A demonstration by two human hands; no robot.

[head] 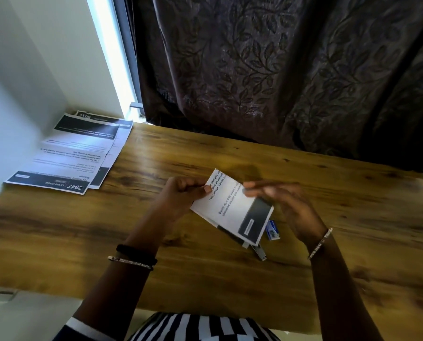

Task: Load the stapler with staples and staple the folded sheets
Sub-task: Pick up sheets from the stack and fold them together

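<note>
A striped black-and-white top (200,327) shows nearest. Over the wooden table (156,242), the left hand (181,190) pinches the folded white printed sheets (232,207) at one edge; the right hand (279,200) is spread, fingertips touching them. Beneath lie what looks like a metal stapler (260,252) and a small blue staple box (273,230). Farther left, flat printed papers (72,153); behind, a dark leaf-patterned curtain (279,70).

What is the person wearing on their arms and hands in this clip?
Both forearms are bare. The left wrist carries a black band and a thin beaded bracelet; the right wrist has a similar beaded bracelet. No rings or gloves show. A dark sleeve with a white cuff shows at the left upper arm.
</note>
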